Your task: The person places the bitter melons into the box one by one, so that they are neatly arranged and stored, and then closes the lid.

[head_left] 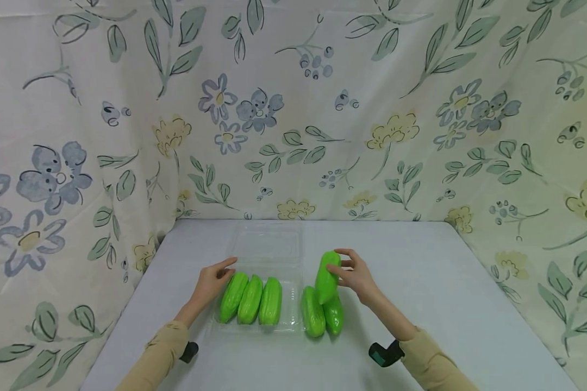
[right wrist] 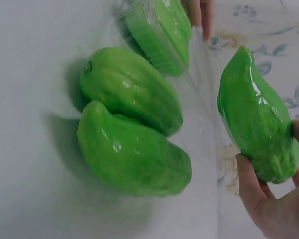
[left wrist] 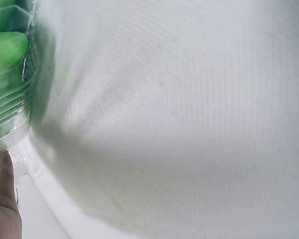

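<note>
My right hand (head_left: 354, 274) grips a glossy green papaya (head_left: 328, 277) near one end, thumb on one side and fingers on the other. It is held up over two more green papayas (right wrist: 134, 154) that lie side by side on the table. My left hand (head_left: 212, 282) is at the left back edge of a clear plastic container (head_left: 292, 304). Its fingers (left wrist: 6, 174) reach straight to the container's ridged wall in the left wrist view. Three green papayas (head_left: 250, 300) lie in a row inside the container, toward its left.
The container's clear lid (head_left: 266, 241) lies folded open behind it. A white cloth covers the table (head_left: 401, 255). A floral curtain (head_left: 293, 108) hangs along the back and both sides.
</note>
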Motion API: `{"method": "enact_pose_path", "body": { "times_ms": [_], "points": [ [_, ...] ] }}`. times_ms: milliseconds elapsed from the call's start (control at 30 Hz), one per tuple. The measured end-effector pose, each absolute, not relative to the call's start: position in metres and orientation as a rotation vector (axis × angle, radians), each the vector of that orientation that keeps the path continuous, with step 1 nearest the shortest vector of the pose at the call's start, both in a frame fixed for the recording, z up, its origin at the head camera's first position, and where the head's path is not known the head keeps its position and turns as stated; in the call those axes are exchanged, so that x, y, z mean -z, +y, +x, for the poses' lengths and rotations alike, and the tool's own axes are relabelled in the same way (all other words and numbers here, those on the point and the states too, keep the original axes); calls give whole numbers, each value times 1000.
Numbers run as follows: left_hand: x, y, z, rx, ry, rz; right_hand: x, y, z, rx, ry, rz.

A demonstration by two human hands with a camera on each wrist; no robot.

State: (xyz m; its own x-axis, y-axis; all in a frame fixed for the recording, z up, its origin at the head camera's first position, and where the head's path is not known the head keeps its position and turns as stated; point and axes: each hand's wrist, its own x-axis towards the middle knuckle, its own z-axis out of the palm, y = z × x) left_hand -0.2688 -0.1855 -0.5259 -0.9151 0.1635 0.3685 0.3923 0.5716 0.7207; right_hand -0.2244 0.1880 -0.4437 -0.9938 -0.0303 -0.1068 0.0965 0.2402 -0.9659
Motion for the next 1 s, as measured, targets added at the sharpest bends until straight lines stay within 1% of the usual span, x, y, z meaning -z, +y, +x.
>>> {"method": "enact_pose_path", "body": {
  "times_ms": [567, 633, 767, 1000],
  "points": [
    [525, -185, -269, 1273, -2554, -445, 446, 151, -218, 1931, 2359, 8],
    [525, -185, -269, 1270, -2557, -443, 440, 146, -214, 1934, 2356, -10],
    [524, -186, -269, 1265, -2556, -448, 440, 138, -212, 1943, 2351, -29],
    [526, -185, -269, 1260, -2521, -465, 453, 129, -213, 1944, 2333, -83]
  ]
}}
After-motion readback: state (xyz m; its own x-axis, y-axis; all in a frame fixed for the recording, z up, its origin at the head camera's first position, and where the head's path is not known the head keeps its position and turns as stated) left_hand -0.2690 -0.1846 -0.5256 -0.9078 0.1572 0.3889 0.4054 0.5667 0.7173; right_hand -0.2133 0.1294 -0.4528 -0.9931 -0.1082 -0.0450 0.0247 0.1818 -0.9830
